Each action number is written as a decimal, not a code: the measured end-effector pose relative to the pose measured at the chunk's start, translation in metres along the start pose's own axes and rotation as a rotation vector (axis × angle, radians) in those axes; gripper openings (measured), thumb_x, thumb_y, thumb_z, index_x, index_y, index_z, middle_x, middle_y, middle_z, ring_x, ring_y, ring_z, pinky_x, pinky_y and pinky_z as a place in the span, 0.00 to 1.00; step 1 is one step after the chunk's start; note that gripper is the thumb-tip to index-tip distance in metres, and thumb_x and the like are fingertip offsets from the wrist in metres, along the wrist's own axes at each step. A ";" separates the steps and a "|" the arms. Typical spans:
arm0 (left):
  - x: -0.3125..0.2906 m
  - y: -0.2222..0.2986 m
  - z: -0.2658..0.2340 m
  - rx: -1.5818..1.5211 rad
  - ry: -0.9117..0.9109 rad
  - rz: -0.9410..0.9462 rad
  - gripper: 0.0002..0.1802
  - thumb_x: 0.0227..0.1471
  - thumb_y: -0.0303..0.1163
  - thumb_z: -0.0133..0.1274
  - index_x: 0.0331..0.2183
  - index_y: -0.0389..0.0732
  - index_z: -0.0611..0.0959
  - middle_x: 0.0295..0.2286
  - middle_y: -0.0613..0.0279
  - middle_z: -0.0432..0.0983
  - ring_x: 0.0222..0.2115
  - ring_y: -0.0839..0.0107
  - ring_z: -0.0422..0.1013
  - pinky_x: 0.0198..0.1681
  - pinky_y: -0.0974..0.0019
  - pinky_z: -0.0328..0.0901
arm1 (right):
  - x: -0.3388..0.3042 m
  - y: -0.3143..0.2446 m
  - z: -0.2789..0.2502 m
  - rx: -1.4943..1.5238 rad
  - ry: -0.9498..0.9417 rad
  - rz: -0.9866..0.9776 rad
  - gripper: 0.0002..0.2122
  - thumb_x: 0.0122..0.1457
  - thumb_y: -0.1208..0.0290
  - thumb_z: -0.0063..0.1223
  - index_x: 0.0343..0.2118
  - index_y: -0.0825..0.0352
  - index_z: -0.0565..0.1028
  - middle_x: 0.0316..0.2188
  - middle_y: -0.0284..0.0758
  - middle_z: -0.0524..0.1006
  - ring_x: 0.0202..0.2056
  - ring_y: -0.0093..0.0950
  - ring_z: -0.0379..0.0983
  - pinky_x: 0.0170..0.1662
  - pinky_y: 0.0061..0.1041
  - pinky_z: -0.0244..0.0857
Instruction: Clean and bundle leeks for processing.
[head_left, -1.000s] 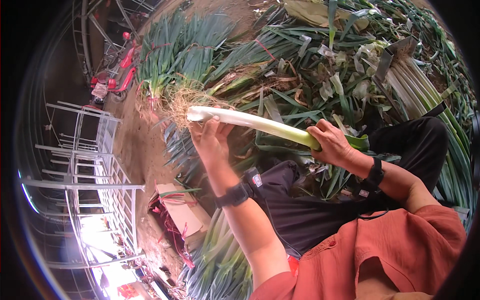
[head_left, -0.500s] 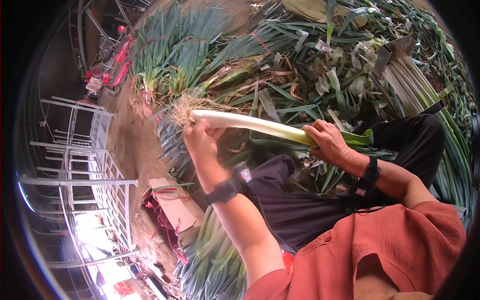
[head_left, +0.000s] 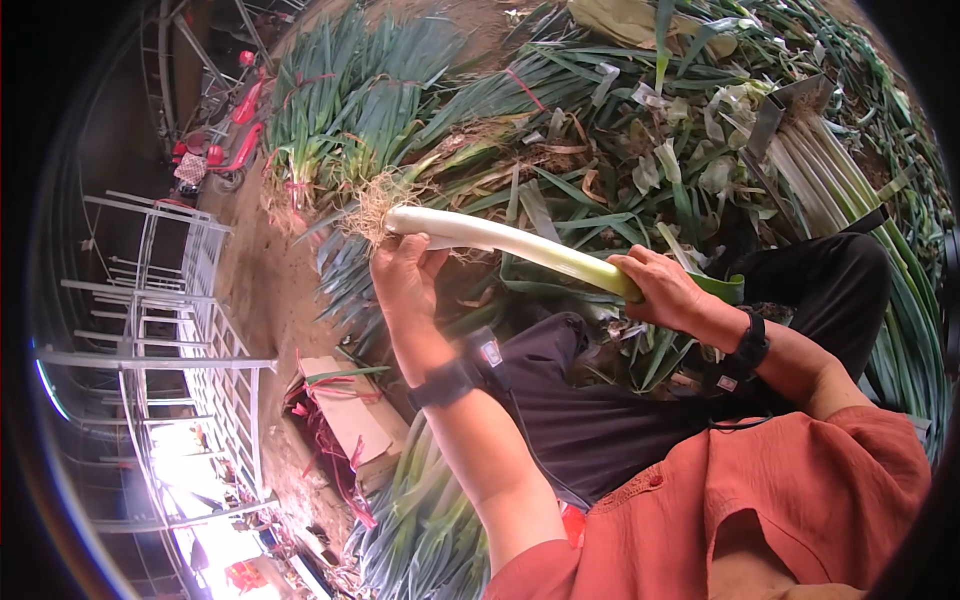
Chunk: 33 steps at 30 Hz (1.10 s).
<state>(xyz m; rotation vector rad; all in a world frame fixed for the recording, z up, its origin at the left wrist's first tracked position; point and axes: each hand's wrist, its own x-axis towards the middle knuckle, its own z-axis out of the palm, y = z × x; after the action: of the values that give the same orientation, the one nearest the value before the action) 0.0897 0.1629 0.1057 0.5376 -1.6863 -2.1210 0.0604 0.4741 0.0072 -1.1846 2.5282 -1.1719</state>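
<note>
A thick white leek [head_left: 510, 241] stretches between my two hands, its shaggy roots [head_left: 375, 208] at the left end and its green part at the right. My right hand [head_left: 668, 288] wraps round the pale green upper shaft. Close to the roots, my left hand [head_left: 405, 268] is closed against the underside, thumb pressed to the white base. A thin pale flap of outer skin hangs loose along the lower edge beside my left fingers. Green leaf ends [head_left: 722, 288] come out past my right hand.
Loose leaves and peelings [head_left: 640, 190] pile up beyond my hands. Tied leek bundles [head_left: 355, 100] lie at the far left, and cleaned leeks [head_left: 830, 165] rest in a metal holder [head_left: 768, 118] at right. A cardboard box [head_left: 350, 415] with red ties stands near a metal rack [head_left: 215, 310].
The leek's root end has risen slightly, and a loose flap of skin now shows beneath the white shaft. My right hand has shifted a little to the right and down.
</note>
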 end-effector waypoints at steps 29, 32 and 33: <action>-0.011 0.008 -0.005 0.028 -0.137 0.139 0.15 0.43 0.24 0.50 0.37 0.33 0.72 0.33 0.56 0.72 0.33 0.66 0.73 0.38 0.62 0.72 | 0.011 0.004 -0.033 0.579 -0.583 0.283 0.25 0.36 0.73 0.57 0.44 0.68 0.71 0.24 0.28 0.74 0.26 0.16 0.66 0.31 0.18 0.61; -0.010 0.008 -0.005 0.074 -0.110 0.167 0.15 0.44 0.24 0.50 0.38 0.32 0.72 0.33 0.56 0.72 0.32 0.66 0.73 0.36 0.62 0.73 | 0.010 0.013 -0.025 0.610 -0.577 0.222 0.26 0.35 0.74 0.57 0.45 0.68 0.71 0.23 0.27 0.72 0.24 0.15 0.64 0.28 0.17 0.60; -0.009 0.007 -0.005 0.115 -0.068 0.163 0.15 0.44 0.24 0.49 0.38 0.32 0.72 0.33 0.56 0.72 0.32 0.66 0.73 0.36 0.62 0.73 | 0.009 0.019 -0.023 0.634 -0.585 0.200 0.26 0.35 0.74 0.57 0.45 0.67 0.72 0.23 0.27 0.72 0.24 0.15 0.64 0.28 0.17 0.60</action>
<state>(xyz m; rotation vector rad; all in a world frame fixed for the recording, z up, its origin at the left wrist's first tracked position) 0.1002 0.1616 0.1122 0.3498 -1.8313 -1.9570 0.0339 0.4887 0.0120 -0.9027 1.6266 -1.2114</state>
